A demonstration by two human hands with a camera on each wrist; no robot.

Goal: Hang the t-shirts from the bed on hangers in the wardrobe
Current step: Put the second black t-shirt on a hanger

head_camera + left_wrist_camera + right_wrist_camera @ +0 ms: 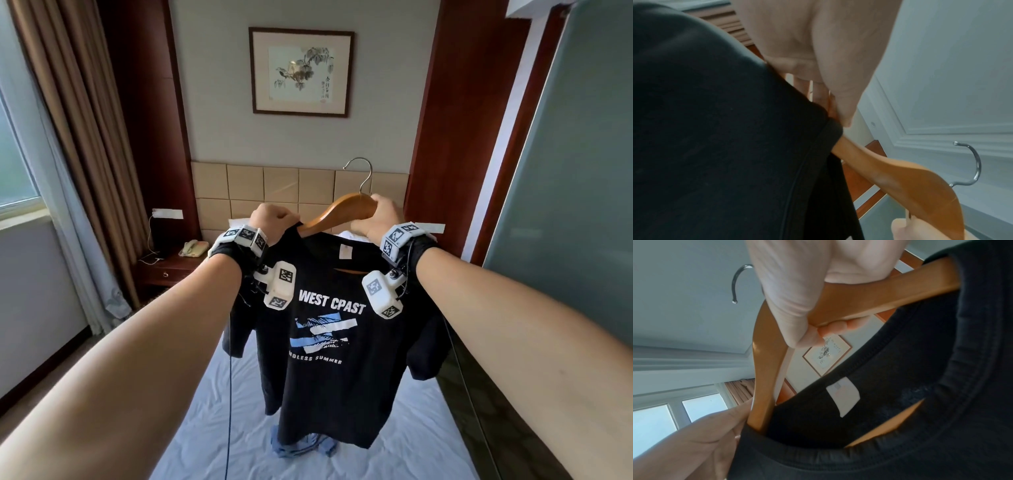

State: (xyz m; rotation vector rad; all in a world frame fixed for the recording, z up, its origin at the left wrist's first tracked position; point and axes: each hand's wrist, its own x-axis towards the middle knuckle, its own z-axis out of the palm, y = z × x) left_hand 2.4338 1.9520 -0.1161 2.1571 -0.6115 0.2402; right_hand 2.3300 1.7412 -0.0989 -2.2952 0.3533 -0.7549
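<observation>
Black t-shirt (329, 342) above bed (411, 428), collar pinched by left hand (274, 219), wooden hanger (339, 212) gripped by right hand (378, 217).

Hanger (346, 210): right arm buried inside black t-shirt (339, 342); hook base behind the right hand (376, 216). Blue garment (301, 447) on bed half covered by shirt hem. Shirt's lower lettering partly folded away. Left-wrist view blurred.

We see the bed (404, 428) running away from us, spread with a pale blue-white, lightly creased sheet. Near its foot lies a crumpled blue-grey garment (301, 447), partly hidden by the hanging black shirt. By the padded beige headboard (274, 188) a white pillow (239, 222) peeks out.
</observation>
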